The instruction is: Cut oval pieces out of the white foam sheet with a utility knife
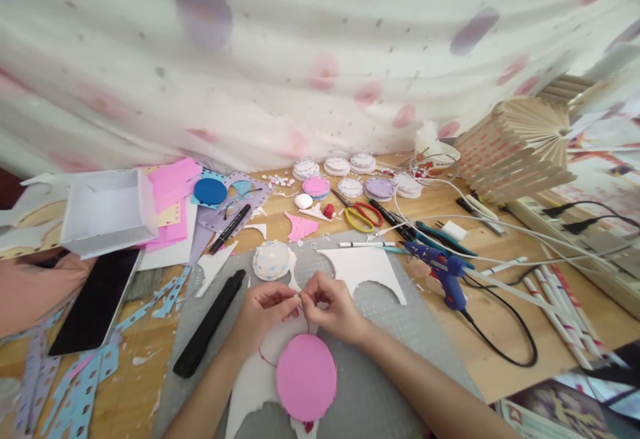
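My left hand (267, 309) and my right hand (330, 302) meet fingertip to fingertip over the grey cutting mat (367, 359). Both are closed in a pinch around something small and pale, mostly hidden by the fingers. Just below them lies a round pink disc (307, 377) on a cut white sheet (253, 386); a thin red curved line shows beside the disc. Beyond my left hand sits a round pale piece with a scalloped, dotted edge (271, 260). A white sheet with rounded cut-outs (367, 269) lies past my right hand, and a thick black pen-like tool (210, 324) to the left.
A blue glue gun (443, 269) with trailing cords lies at right, near scissors (361, 216) and pliers (445, 238). Several decorated discs (337, 166) line the back. At left are a white box (107, 209), a phone (95, 302) and paper scraps (85, 386).
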`<state>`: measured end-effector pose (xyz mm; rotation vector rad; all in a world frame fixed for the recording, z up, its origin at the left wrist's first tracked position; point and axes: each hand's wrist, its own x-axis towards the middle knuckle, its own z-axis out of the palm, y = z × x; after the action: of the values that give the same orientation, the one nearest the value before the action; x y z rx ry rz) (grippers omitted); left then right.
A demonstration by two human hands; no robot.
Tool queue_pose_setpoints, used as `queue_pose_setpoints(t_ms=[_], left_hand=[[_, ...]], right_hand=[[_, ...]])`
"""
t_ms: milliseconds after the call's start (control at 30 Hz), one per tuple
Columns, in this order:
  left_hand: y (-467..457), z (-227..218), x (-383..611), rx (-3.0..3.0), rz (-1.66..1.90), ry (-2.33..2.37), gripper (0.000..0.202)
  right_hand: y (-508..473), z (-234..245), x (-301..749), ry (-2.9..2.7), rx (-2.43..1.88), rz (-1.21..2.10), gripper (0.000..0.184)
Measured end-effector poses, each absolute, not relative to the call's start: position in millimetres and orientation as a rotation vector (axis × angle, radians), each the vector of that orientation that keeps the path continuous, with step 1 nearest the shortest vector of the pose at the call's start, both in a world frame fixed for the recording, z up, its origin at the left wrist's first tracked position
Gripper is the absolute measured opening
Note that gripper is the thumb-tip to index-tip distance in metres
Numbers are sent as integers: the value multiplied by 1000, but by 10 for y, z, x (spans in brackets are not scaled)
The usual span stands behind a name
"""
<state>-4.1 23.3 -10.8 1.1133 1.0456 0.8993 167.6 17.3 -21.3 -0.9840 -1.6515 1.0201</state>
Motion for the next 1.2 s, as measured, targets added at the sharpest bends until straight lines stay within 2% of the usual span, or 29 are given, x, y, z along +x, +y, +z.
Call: queue_pose_setpoints(t_ms=[233, 433, 533, 633, 967, 1200], left_hand=[[256, -95, -32, 1100, 906, 951, 19], [267, -112, -48, 1047, 914, 849, 24], [260, -100, -52, 1027, 912, 818, 25], [259, -97, -49, 1015, 902, 799, 26], [264, -69, -60, 1016, 842, 766, 27], [270, -102, -61, 1000, 857, 769, 20]], right_hand=[[159, -267, 1676, -1614, -994, 952, 17], [145, -112, 1773, -1685, -920, 793, 5], [155, -16, 1806, -1765, -846, 594, 19], [165, 44, 1810, -1812, -819, 469, 25], [171, 105, 1822, -1871, -872, 504, 21], [164, 142, 1820, -1822, -913, 607, 17]])
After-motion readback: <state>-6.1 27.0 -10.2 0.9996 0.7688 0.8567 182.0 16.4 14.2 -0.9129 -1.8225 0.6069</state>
